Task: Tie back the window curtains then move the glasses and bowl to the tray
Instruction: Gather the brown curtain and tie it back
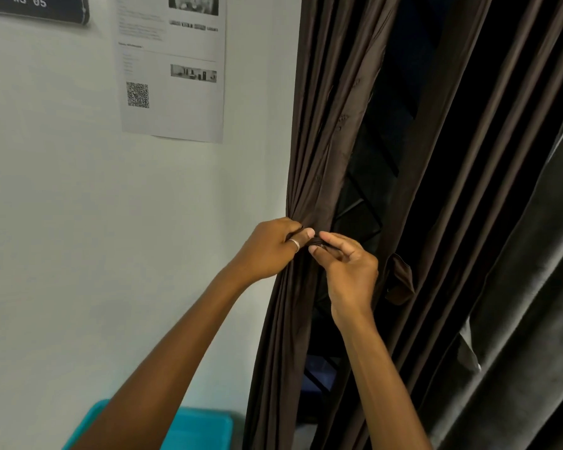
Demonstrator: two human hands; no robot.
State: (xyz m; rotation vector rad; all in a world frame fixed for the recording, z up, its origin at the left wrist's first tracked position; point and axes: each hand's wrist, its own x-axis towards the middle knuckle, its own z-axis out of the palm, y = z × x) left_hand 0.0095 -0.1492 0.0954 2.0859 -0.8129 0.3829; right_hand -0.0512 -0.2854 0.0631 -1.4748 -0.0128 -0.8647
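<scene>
We read "WS 05" in white on the dark sign [35, 4], top left of the wall. The printed sheet [173, 66] beside it carried a QR code [138, 95]; its text was too blurred to read.

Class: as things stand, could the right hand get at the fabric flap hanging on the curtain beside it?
Probably yes, once it lets go. The right hand pinches the tie round the gathered curtain; the fabric flap hangs close on its right, in plain view, with nothing between them.

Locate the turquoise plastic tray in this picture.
In the head view, the turquoise plastic tray sits at the bottom edge, left of the dark brown curtain.
</scene>
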